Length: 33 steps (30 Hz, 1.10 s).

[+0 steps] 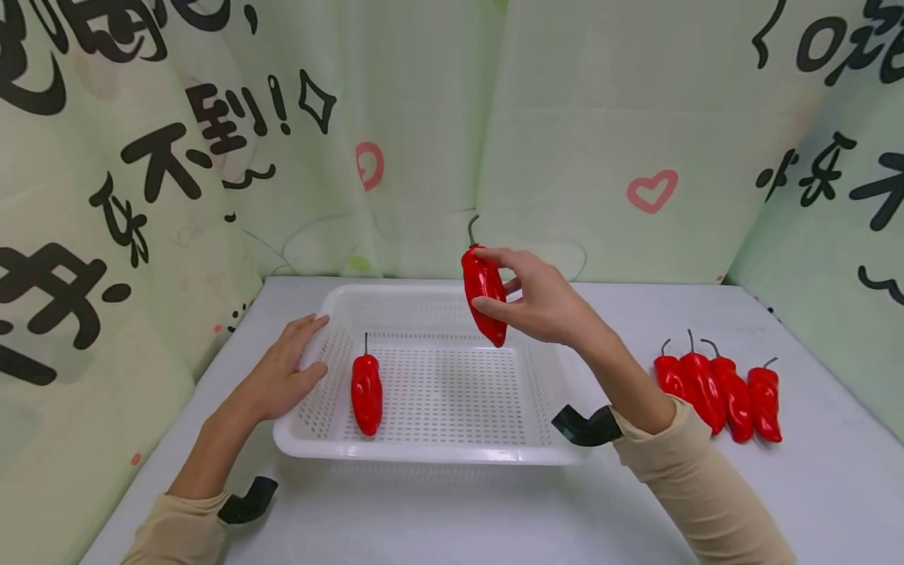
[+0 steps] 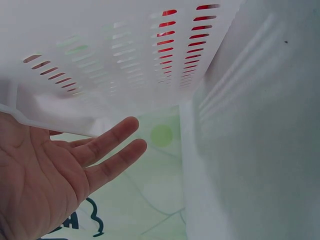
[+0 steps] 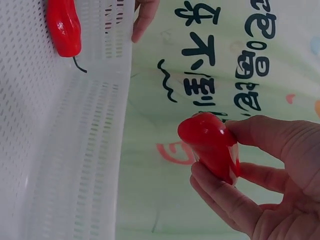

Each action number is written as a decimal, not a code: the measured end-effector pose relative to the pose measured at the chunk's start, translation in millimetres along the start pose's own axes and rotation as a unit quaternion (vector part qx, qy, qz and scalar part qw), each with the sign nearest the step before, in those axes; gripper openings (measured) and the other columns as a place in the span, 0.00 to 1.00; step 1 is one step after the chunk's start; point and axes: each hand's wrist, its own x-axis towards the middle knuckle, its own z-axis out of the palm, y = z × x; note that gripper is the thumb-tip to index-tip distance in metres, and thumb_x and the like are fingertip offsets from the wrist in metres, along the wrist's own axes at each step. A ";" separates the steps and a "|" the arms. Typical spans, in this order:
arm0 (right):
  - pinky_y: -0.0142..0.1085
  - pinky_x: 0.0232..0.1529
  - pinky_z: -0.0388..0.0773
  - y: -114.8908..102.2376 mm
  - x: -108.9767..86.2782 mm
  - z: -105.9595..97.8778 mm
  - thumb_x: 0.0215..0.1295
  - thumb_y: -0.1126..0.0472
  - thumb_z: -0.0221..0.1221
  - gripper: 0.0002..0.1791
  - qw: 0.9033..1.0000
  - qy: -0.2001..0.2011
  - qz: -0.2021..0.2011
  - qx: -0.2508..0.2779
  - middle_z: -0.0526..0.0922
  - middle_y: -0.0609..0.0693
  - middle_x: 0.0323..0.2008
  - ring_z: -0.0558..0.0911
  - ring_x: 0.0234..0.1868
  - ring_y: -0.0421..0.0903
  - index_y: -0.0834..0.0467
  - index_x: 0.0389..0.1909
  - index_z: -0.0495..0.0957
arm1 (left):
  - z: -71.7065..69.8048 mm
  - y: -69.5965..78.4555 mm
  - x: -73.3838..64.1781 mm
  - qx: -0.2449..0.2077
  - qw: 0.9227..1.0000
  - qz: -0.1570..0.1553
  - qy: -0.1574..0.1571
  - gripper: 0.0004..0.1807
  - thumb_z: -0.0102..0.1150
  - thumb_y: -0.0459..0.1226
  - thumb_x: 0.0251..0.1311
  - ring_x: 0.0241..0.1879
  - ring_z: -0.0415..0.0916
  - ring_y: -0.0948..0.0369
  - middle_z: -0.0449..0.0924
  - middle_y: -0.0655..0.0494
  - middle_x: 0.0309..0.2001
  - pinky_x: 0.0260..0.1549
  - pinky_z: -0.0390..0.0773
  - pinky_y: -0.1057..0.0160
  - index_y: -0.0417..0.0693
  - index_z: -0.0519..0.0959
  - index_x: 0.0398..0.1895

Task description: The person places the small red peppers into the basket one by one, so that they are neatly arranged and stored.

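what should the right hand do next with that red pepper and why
Probably lower the held red pepper into the white basket, right of the pepper lying inside: the right hand holds it raised, seemingly over the basket, which has bare space there, and the left hand is at its left side.

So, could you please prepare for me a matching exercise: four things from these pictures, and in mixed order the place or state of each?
Column 1
1. left hand
2. right hand
3. row of four peppers
4. white basket

Column 2
A. on the table, right of the basket
B. at the basket's left rim
C. has a lone pepper inside
D. holds a raised pepper

Pairs: 1-B, 2-D, 3-A, 4-C
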 end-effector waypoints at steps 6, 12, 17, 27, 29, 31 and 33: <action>0.45 0.41 0.88 -3.3 8.2 11.6 0.65 0.62 0.66 0.37 1.000 -0.018 -0.010 0.011 0.74 0.57 0.63 0.79 0.55 0.58 0.56 0.74 0.66 | -0.1 0.9 1.0 0.000 1.000 0.002 0.001 0.36 0.50 0.32 0.66 0.72 0.57 0.32 0.51 0.32 0.77 0.65 0.62 0.28 0.37 0.57 0.78; 0.42 0.39 0.88 -7.2 15.0 22.0 0.65 0.60 0.67 0.37 0.999 -0.038 -0.013 0.012 0.75 0.56 0.63 0.80 0.54 0.57 0.56 0.74 0.66 | 0.3 1.1 1.2 0.002 1.000 -0.003 0.000 0.37 0.51 0.33 0.65 0.72 0.57 0.32 0.51 0.32 0.77 0.63 0.64 0.28 0.38 0.56 0.78; 0.42 0.39 0.88 -9.8 20.6 30.3 0.65 0.61 0.67 0.36 0.999 -0.048 -0.019 0.012 0.76 0.57 0.62 0.81 0.53 0.57 0.56 0.74 0.67 | 0.3 1.0 0.9 0.004 1.000 -0.002 0.003 0.38 0.52 0.33 0.65 0.71 0.58 0.32 0.51 0.32 0.77 0.62 0.67 0.28 0.38 0.56 0.78; 0.40 0.40 0.88 -12.8 31.3 47.4 0.65 0.61 0.66 0.36 0.997 -0.072 -0.023 0.006 0.77 0.57 0.60 0.81 0.53 0.57 0.57 0.73 0.67 | 1.0 0.4 -0.2 0.002 1.000 -0.002 0.006 0.38 0.53 0.33 0.65 0.71 0.59 0.32 0.51 0.33 0.77 0.59 0.71 0.31 0.38 0.56 0.78; 0.40 0.41 0.87 -13.3 32.9 50.3 0.65 0.61 0.66 0.35 0.997 -0.076 -0.023 0.005 0.78 0.57 0.59 0.81 0.53 0.56 0.57 0.73 0.67 | 1.0 0.5 -0.4 0.002 1.000 -0.002 0.006 0.38 0.53 0.34 0.65 0.71 0.59 0.32 0.51 0.33 0.77 0.59 0.71 0.31 0.38 0.56 0.78; 0.39 0.41 0.87 -13.6 34.5 53.1 0.65 0.61 0.66 0.36 0.996 -0.080 -0.025 0.001 0.78 0.57 0.59 0.81 0.53 0.56 0.58 0.73 0.67 | 0.9 0.4 -0.4 0.002 1.000 -0.001 0.007 0.38 0.53 0.34 0.65 0.71 0.59 0.32 0.51 0.33 0.77 0.59 0.71 0.31 0.38 0.56 0.79; 0.39 0.41 0.87 -13.9 35.7 55.5 0.65 0.61 0.67 0.36 0.996 -0.085 -0.023 0.000 0.78 0.57 0.59 0.81 0.52 0.56 0.58 0.73 0.68 | 0.9 0.2 -0.2 0.002 1.000 0.001 0.008 0.38 0.53 0.34 0.65 0.71 0.59 0.32 0.51 0.33 0.77 0.59 0.71 0.31 0.39 0.56 0.79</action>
